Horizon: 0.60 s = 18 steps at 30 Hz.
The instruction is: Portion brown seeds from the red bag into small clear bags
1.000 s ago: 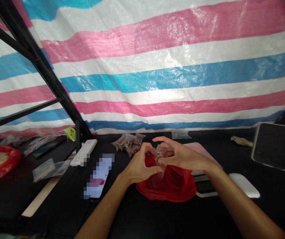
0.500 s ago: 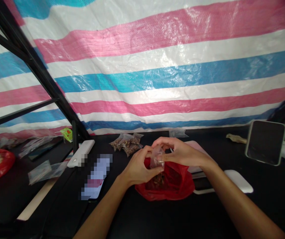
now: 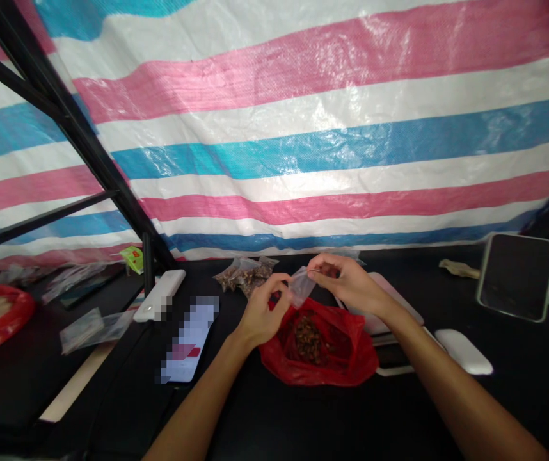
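Note:
A small clear plastic bag is stretched between my two hands, above the far rim of a red plastic bag. My left hand pinches its left side between thumb and fingers. At its upper right corner, my right hand grips it with thumb and fingertips. The red bag lies wide open, with a heap of small brown dried pieces inside. Just behind my left hand lie several filled clear bags of similar brown bits.
Left of my arm lie a lit phone, a white power strip and flat clear bags. To the right are a pink-backed device, a white mouse and a standing dark-screened device. A striped tarp hangs behind.
My hands have lifted slightly up and away from the red bag's opening, uncovering the brown pieces. The small clear bag has come up with them and is now spread flatter.

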Each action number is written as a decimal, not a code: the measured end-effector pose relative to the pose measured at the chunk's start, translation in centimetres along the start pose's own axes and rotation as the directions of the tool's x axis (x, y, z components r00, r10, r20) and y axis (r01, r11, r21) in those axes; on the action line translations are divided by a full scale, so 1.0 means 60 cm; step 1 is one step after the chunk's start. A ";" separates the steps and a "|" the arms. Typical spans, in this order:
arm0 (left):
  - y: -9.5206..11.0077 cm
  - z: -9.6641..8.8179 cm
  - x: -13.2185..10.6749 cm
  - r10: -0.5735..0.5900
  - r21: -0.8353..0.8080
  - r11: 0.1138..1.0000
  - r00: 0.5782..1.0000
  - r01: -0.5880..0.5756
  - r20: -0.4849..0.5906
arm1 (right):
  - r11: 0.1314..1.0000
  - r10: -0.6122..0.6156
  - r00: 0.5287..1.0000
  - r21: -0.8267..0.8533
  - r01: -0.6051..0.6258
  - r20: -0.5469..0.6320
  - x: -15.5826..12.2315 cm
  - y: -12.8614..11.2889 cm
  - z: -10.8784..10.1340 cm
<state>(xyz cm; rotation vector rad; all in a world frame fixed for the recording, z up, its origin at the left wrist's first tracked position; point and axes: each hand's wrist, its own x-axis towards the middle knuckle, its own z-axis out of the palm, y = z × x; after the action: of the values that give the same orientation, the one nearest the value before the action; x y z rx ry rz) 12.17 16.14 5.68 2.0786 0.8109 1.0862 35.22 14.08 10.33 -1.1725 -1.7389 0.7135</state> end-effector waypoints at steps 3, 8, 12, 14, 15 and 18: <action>-0.019 -0.015 0.009 -0.027 0.176 0.982 0.969 0.072 -0.246 | 0.988 0.008 0.996 -0.150 -0.021 -0.089 0.001 0.014 0.001; -0.049 -0.037 0.016 0.034 0.679 0.710 0.954 0.186 -0.297 | 0.891 0.037 0.987 -0.443 -0.104 -0.157 0.000 0.028 0.007; -0.071 -0.043 0.009 0.020 0.772 0.585 0.946 0.250 -0.322 | 0.872 -0.020 0.992 -0.488 -0.043 -0.123 0.002 0.034 0.010; -0.078 -0.046 0.009 0.089 0.735 0.646 0.936 0.206 -0.340 | 0.869 -0.060 0.990 -0.495 -0.011 -0.126 0.003 0.036 0.009; -0.079 -0.047 0.010 0.126 0.702 0.690 0.926 0.176 -0.356 | 0.873 -0.074 0.990 -0.488 0.005 -0.123 0.004 0.036 0.008; -0.066 -0.051 0.016 0.170 0.580 0.809 0.904 0.099 -0.392 | 0.890 -0.109 0.990 -0.453 0.054 -0.095 0.004 0.033 0.008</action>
<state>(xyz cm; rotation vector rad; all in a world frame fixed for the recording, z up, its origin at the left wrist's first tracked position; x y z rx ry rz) 9.13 20.04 4.42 2.3837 1.4943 1.4861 35.59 15.06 8.55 -1.4065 -1.8954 0.1807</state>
